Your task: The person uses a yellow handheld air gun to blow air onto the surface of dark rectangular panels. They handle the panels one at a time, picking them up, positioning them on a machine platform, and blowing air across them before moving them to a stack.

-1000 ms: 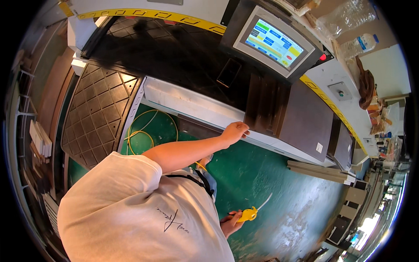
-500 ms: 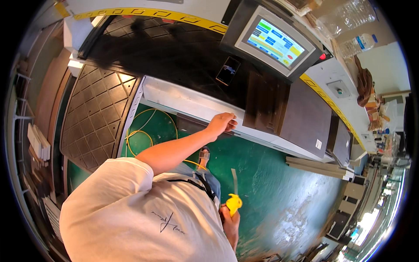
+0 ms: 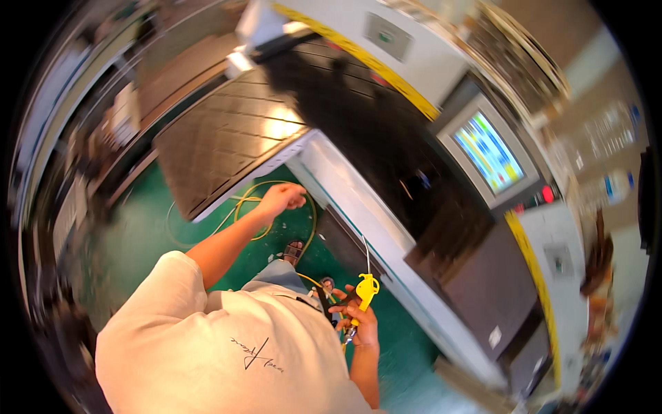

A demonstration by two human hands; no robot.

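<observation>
My right hand [image 3: 367,330], low in the middle of the view, grips a yellow air blow gun [image 3: 367,288]. The gun's thin metal nozzle points up, toward the white side of the machine, and a metal fitting joins its lower end. My left hand [image 3: 283,199] hangs in the air over the floor by the inner corner of the machine table. Its fingers are loosely curled together, and nothing shows in them. Behind and below this hand, a yellow air hose [image 3: 243,207] lies in loops on the green floor.
A dark ribbed machine table [image 3: 227,131] juts out on the left. Its white-sided beam [image 3: 358,186] runs diagonally to the lower right. A phone-like dark object [image 3: 417,183] lies on the black bed near the lit control screen [image 3: 488,152]. Plastic bottles [image 3: 610,188] stand at far right.
My view has swung round, so the machine now slants down to the right. My left hand has moved away from the beam's edge toward the left table. The blow gun has come up beside the beam.
</observation>
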